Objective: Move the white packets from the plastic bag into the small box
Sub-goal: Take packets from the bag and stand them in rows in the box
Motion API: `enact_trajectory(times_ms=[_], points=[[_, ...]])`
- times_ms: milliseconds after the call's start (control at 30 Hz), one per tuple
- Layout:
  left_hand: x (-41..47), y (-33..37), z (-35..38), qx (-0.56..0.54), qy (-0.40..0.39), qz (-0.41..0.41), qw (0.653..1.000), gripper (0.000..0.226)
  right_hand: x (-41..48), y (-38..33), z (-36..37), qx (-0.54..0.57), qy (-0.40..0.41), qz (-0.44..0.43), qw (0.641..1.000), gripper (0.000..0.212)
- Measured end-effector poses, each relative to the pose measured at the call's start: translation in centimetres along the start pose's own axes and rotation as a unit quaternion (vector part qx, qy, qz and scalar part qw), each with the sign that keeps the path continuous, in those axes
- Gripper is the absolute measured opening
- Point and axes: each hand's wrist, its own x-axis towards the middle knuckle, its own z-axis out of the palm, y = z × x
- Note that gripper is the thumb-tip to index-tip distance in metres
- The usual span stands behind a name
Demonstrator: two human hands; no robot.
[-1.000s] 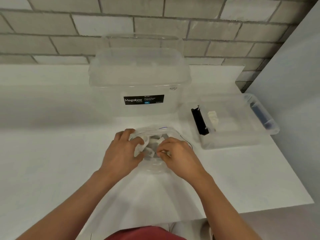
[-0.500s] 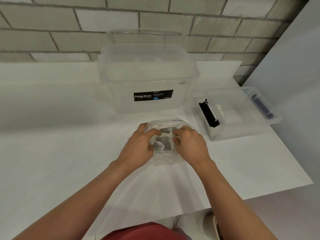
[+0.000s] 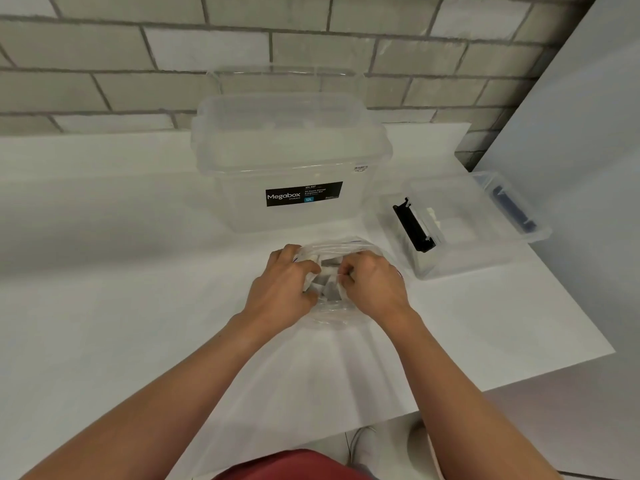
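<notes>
A clear plastic bag (image 3: 329,315) lies on the white table in front of me, with white packets (image 3: 329,287) visible through its open mouth. My left hand (image 3: 282,289) grips the bag's left edge. My right hand (image 3: 374,287) pinches the right edge, so the two hands hold the mouth between them. The small clear box (image 3: 460,261) with a black latch (image 3: 412,225) sits open to the right, and one white packet (image 3: 433,216) lies inside it.
A large clear Megabox tub (image 3: 294,157) with its lid on stands just behind the bag. The brick wall runs along the back. The table's right edge (image 3: 571,306) passes close by the small box, with a grey panel beyond.
Both hands have shifted slightly on the bag's mouth and still hold it. The camera has tilted, so everything sits a little differently in the frame.
</notes>
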Motion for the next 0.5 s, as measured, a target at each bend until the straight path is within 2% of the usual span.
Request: enact_trajectory(times_ms=[100, 267, 400, 500], points=[[-0.1, 0.2, -0.2, -0.024, 0.022, 0.024, 0.999, 0.044, -0.7, 0.0, -0.8, 0.031, -0.006, -0.032, 0.999, 0.009], [-0.5, 1.5, -1.6, -0.039, 0.119, 0.11, 0.986, 0.06, -0.8, 0.3, -3.8, 0.058, 0.027, -0.132, 0.989, 0.006], [-1.1, 3.5, -3.8, -0.07, 0.158, 0.11, 0.979, 0.06, -0.9, 0.1, -7.9, 0.066, 0.016, -0.168, 0.983, 0.004], [-0.8, 4.7, -4.8, -0.097, 0.136, 0.097, 0.981, 0.054, -0.8, 0.2, -10.5, 0.08, 0.002, -0.185, 0.98, 0.005]])
